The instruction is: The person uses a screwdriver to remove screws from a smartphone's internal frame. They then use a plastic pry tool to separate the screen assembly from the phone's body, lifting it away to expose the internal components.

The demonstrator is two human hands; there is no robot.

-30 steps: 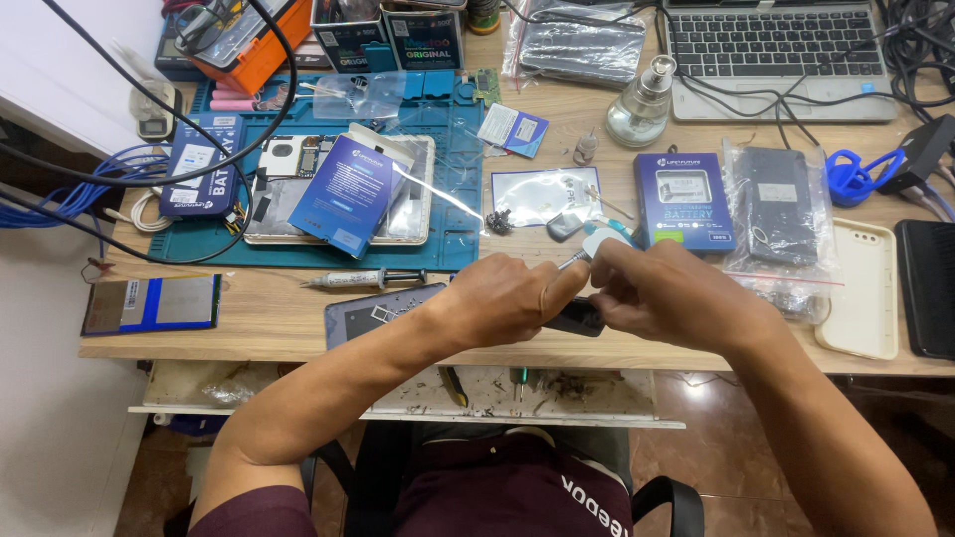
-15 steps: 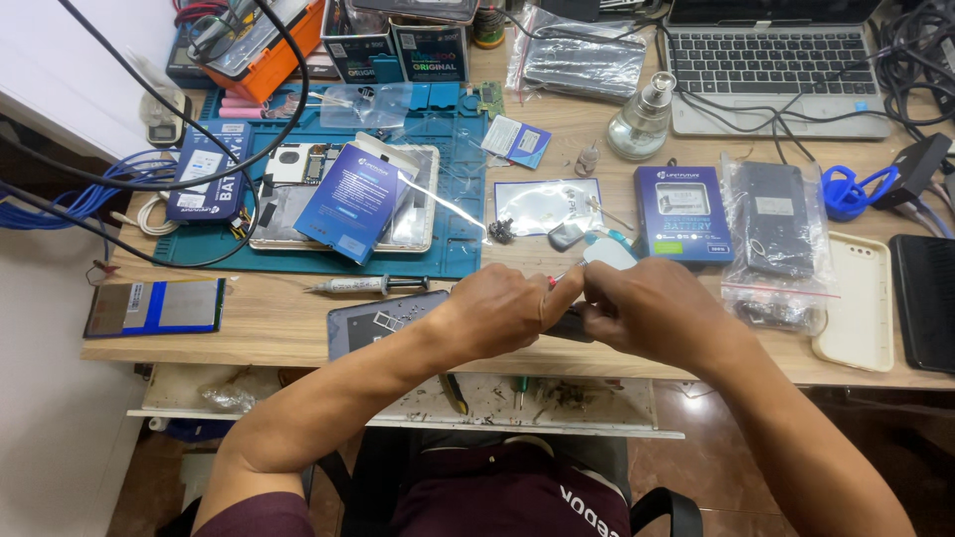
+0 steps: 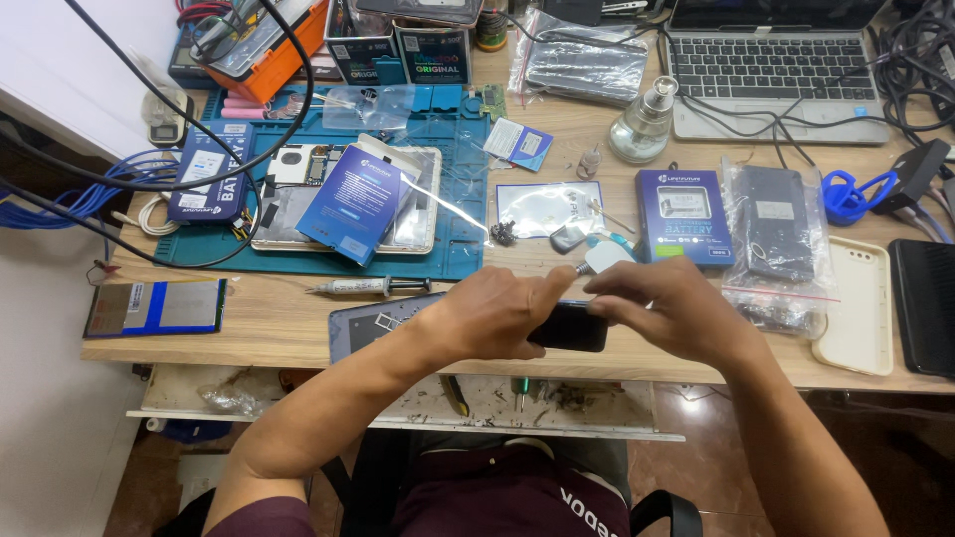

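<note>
Both hands have come down toward the desk's front edge since a second ago; before, they were up near the blue battery box [image 3: 682,215], now they sit low over the wood. My left hand [image 3: 492,316] is curled around the left end of a dark phone [image 3: 569,327], thumb side up, gripping it. My right hand [image 3: 668,303] is clamped over the right end, fingers [image 3: 615,283] arched across the top. The phone lies level between them, just above the desk [image 3: 279,323] edge, only a short dark strip of it showing. I read the drop as settling the phone into a steadier hold for close work on it, but that is a guess.

A small white-and-silver piece [image 3: 603,258] pokes up just behind my right fingers; I can't tell whether I'm holding it or it just lies on the desk. It was near my fingertips in the earlier views too.

Hidden: most of the phone, its face, both palms. A grey slab [image 3: 370,322], probably another device, is half under my left forearm. The syringe-like tube [image 3: 363,287] lies left of it, apart. The teal mat [image 3: 464,199] with an opened tablet is well behind, untouched. The laptop [image 3: 771,65] is cut off at the top.
</note>
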